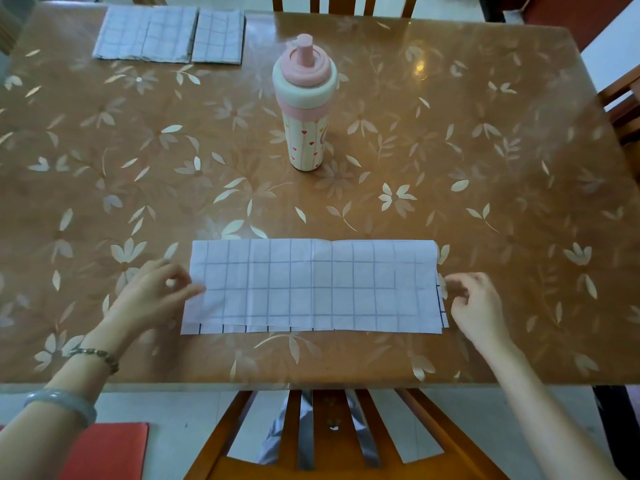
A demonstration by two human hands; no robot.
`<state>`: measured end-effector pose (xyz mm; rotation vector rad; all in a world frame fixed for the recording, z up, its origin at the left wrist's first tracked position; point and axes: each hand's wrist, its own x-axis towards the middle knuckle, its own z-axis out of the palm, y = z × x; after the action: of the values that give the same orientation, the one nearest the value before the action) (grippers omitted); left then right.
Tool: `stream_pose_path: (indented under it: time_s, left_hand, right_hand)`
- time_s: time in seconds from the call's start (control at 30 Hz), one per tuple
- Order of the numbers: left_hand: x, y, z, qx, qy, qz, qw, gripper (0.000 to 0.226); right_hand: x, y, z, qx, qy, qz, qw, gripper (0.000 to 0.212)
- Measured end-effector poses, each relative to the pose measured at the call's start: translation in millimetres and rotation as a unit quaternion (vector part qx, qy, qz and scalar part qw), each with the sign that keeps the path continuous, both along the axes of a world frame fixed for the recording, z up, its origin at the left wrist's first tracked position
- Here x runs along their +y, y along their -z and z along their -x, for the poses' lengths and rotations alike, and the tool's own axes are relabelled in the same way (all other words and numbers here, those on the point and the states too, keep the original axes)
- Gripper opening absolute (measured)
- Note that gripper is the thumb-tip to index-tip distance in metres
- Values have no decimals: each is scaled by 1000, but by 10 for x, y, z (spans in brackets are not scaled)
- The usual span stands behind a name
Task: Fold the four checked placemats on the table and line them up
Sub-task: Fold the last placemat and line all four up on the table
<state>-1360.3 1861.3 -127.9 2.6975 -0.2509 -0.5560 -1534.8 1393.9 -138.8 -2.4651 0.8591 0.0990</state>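
A brown floral surface (485, 168) fills the view. At its near edge lies a long checked placemat (311, 285), folded in half. Folded placemats (169, 34) lie side by side at the far left corner. A pink bottle (304, 109) stands upright mid-surface. The left hand (156, 292) has a narrow grip pinching the mat's left end. The right hand (478, 306) is curled at the right end; whether it holds the mat cannot be told.

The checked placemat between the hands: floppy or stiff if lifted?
Probably floppy: the placemat lies thin and flat, already folded over, creases showing. Likely light: its layered edge barely rises off the table. It may slide on that glossy surface.
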Motion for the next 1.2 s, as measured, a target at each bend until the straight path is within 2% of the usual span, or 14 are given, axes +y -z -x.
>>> stream_pose_path:
  time_s: [0.07,0.13,0.23,0.37,0.43,0.5,0.57,0.73,1.0,1.2]
  left_hand:
    - [-210,100,5,-108,27,-5,994,30]
    - [-492,250,3,-140,109,-27,984,51]
    - [-850,570,36,-134,181,-56,973,64]
    - [-1159,773,119,-109,149,-74,980,63]
    - [-1190,833,137,-101,144,-82,981,65]
    - [-1185,888,136,-101,151,-96,979,69]
    - [-1185,928,142,-117,146,-101,977,66]
    - [-1204,974,176,-146,110,-107,977,65]
    - [-1211,997,195,-136,90,-112,980,71]
    - [-1211,969,193,-130,90,-103,982,71]
  right_hand:
    - [88,-16,-166,-57,21,24,998,35]
    - [313,26,-402,-89,-4,42,995,37]
    - [933,105,-792,-102,-117,53,986,47]
    - [1848,244,-1070,-61,-313,17,948,57]
    - [2088,375,-1148,-25,-366,35,930,58]
    - [2140,500,-1219,4,-387,56,920,69]
    - [2040,601,-1239,24,-391,62,918,74]
    - [1432,717,-1084,45,-386,136,911,70]
    - [192,739,-724,83,-265,187,942,74]
    - [-99,694,-592,106,-176,217,954,75]
